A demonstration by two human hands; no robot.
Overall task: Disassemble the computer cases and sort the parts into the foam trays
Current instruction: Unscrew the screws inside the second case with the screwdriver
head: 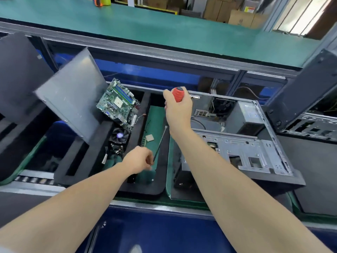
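Note:
My right hand (177,111) grips the red handle of a long screwdriver (178,94) above the black foam tray (145,190). Its thin shaft (161,141) slants down to my left hand (140,158), which pinches the tip end. An opened grey computer case (242,143) lies on its side just right of the hands, with a power supply inside at the back. In the tray, a green motherboard (118,103) leans at the back, a cooler fan (119,136) sits below it, and a small CPU chip (149,137) rests on a green memory stick.
A grey side panel (73,95) leans upright at the left of the tray, beside a dark panel (20,73). Another black case (300,94) stands tilted at the right over more metal framing. A green conveyor surface (145,26) runs across the back. A blue bin lies below the front rail.

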